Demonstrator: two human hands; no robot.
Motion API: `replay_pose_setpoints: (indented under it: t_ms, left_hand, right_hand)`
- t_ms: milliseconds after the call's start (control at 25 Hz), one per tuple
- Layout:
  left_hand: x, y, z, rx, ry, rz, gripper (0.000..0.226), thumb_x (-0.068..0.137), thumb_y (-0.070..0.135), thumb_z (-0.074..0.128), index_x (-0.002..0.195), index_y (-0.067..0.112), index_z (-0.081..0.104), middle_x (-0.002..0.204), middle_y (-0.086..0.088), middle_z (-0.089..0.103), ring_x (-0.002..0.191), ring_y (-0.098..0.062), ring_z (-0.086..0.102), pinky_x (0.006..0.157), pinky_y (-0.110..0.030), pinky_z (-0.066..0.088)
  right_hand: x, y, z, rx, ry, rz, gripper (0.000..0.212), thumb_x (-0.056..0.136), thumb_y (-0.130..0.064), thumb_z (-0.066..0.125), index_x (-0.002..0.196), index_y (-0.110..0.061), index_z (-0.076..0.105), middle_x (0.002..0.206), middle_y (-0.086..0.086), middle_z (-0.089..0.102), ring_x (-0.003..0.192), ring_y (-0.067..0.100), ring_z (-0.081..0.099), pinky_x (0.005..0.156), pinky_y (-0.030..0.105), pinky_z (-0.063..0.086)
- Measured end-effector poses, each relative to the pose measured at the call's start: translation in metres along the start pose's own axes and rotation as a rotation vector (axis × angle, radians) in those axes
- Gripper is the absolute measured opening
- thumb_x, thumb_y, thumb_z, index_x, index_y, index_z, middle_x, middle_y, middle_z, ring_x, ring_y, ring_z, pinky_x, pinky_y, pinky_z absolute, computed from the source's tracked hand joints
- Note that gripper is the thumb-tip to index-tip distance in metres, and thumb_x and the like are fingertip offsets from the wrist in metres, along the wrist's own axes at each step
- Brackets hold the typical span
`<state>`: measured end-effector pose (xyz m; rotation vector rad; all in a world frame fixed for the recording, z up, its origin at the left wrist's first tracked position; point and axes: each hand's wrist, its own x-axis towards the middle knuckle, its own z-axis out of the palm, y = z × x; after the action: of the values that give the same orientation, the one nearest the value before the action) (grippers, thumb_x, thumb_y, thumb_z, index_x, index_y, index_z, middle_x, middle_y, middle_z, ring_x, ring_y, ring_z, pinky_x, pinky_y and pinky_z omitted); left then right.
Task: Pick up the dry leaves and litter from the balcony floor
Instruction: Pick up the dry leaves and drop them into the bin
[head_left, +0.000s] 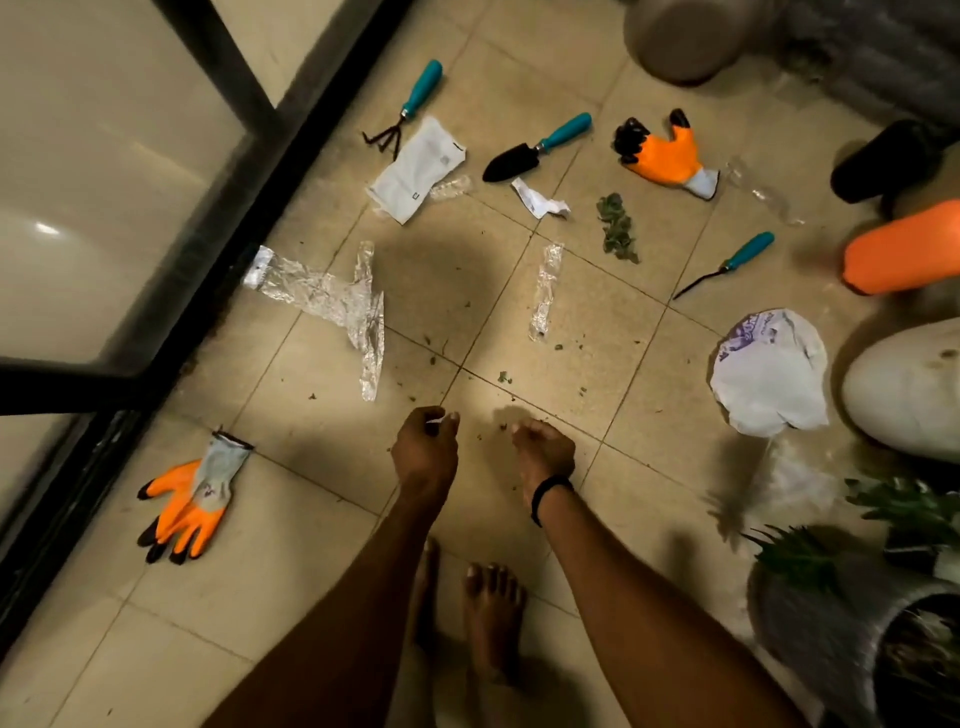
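We see the leaf cluster (616, 228), dull green and crinkled, lying on the floor (291, 545) with its long axis running away from us, its near end skewed slightly right. It sits well beyond our right hand (543, 449). A clear wrapper (545, 291) lies lengthwise much the same way. Tiny leaf crumbs (504, 377) scatter just ahead of both hands. Our left hand (426, 449) and right hand curl their fingertips inward, low over the tiles; whether they pinch anything we cannot tell.
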<state>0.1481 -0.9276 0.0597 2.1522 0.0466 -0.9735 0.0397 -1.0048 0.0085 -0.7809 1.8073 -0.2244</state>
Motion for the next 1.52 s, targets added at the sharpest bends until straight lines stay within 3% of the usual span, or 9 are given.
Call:
replay_pose_setpoints:
  t_ms: [320, 480, 640, 920, 1040, 1160, 1240, 1360, 1520]
  left_hand:
    - [0.156, -0.082, 0.086, 0.304, 0.172, 0.369, 0.056, 0.093, 0.003, 0.060, 0.146, 0.010, 0.042, 0.130, -0.016, 0.049, 0.119, -0.029, 0.047, 0.095, -0.030, 0.041]
    - [0.193, -0.110, 0.092, 0.342, 0.213, 0.661, 0.071, 0.086, -0.006, 0.060, 0.151, 0.008, 0.035, 0.139, -0.016, 0.042, 0.125, -0.025, 0.040, 0.098, -0.024, 0.037]
    - [0.207, -0.122, 0.088, 0.242, 0.185, 0.829, 0.068, 0.088, -0.011, 0.059, 0.151, 0.006, 0.037, 0.141, -0.015, 0.041, 0.122, -0.010, 0.038, 0.094, -0.006, 0.038]
    - [0.227, -0.119, 0.086, 0.448, 0.244, 0.882, 0.048, 0.095, 0.009, 0.063, 0.141, 0.006, 0.050, 0.133, -0.014, 0.050, 0.117, -0.028, 0.047, 0.094, -0.032, 0.041]
    - [0.219, -0.111, 0.091, 0.331, 0.250, 0.777, 0.029, 0.100, 0.013, 0.056, 0.129, 0.012, 0.060, 0.127, -0.005, 0.049, 0.114, -0.022, 0.046, 0.095, -0.031, 0.042]
    - [0.205, -0.094, 0.111, 0.123, 0.180, 0.716, 0.024, 0.100, 0.027, 0.055, 0.106, 0.009, 0.070, 0.104, -0.013, 0.063, 0.093, -0.021, 0.057, 0.086, -0.037, 0.050]
    - [0.186, -0.065, 0.129, -0.341, -0.099, 0.323, 0.046, 0.103, 0.040, 0.045, 0.087, 0.005, 0.069, 0.081, -0.015, 0.070, 0.080, -0.030, 0.067, 0.075, -0.042, 0.055]
    - [0.156, -0.029, 0.139, -0.753, -0.599, -0.269, 0.064, 0.106, 0.048, 0.026, 0.095, -0.004, 0.064, 0.078, -0.022, 0.073, 0.073, -0.032, 0.073, 0.064, -0.037, 0.057]
    - [0.148, -0.033, 0.153, -0.923, -0.690, -0.349, 0.051, 0.107, 0.035, 0.027, 0.090, 0.003, 0.064, 0.070, -0.014, 0.070, 0.062, -0.023, 0.068, 0.056, -0.030, 0.057]
  right_hand:
    - [0.131, 0.021, 0.070, -0.560, 0.039, -0.624, 0.038, 0.089, -0.018, 0.065, 0.127, -0.016, 0.059, 0.124, 0.014, 0.054, 0.110, 0.029, 0.054, 0.090, 0.034, 0.044]
    - [0.150, 0.028, 0.097, -0.543, 0.131, -0.811, 0.009, 0.093, -0.029, 0.059, 0.093, -0.019, 0.059, 0.102, 0.012, 0.061, 0.086, 0.018, 0.062, 0.079, 0.040, 0.054]
    - [0.168, 0.051, 0.099, -0.548, 0.184, -0.913, 0.014, 0.089, -0.029, 0.059, 0.078, -0.021, 0.057, 0.086, 0.007, 0.059, 0.079, 0.021, 0.057, 0.069, 0.038, 0.047]
    - [0.163, 0.036, 0.123, -0.761, 0.211, -1.148, 0.020, 0.074, 0.014, 0.064, 0.078, -0.005, 0.069, 0.084, 0.011, 0.062, 0.075, 0.024, 0.060, 0.062, 0.026, 0.047]
    - [0.158, 0.019, 0.121, -0.736, 0.128, -1.102, 0.017, 0.079, 0.010, 0.058, 0.079, -0.003, 0.068, 0.088, 0.014, 0.063, 0.080, 0.028, 0.061, 0.066, 0.031, 0.050]
    - [0.148, -0.002, 0.101, -0.378, -0.139, -0.666, 0.009, 0.079, -0.005, 0.070, 0.076, -0.011, 0.076, 0.082, 0.005, 0.074, 0.080, 0.019, 0.069, 0.078, 0.028, 0.057]
    - [0.133, -0.014, 0.083, 0.035, -0.337, -0.425, 0.012, 0.076, -0.001, 0.075, 0.071, -0.012, 0.076, 0.077, 0.010, 0.075, 0.075, 0.021, 0.071, 0.080, 0.042, 0.060]
    - [0.117, -0.016, 0.064, -0.125, -0.342, -0.608, 0.013, 0.079, 0.002, 0.072, 0.087, -0.007, 0.078, 0.091, 0.010, 0.075, 0.086, 0.021, 0.071, 0.088, 0.037, 0.058]
    - [0.123, -0.018, 0.047, -0.398, -0.298, -0.830, 0.022, 0.082, -0.004, 0.071, 0.101, -0.013, 0.077, 0.098, 0.000, 0.076, 0.092, 0.010, 0.070, 0.089, 0.023, 0.054]
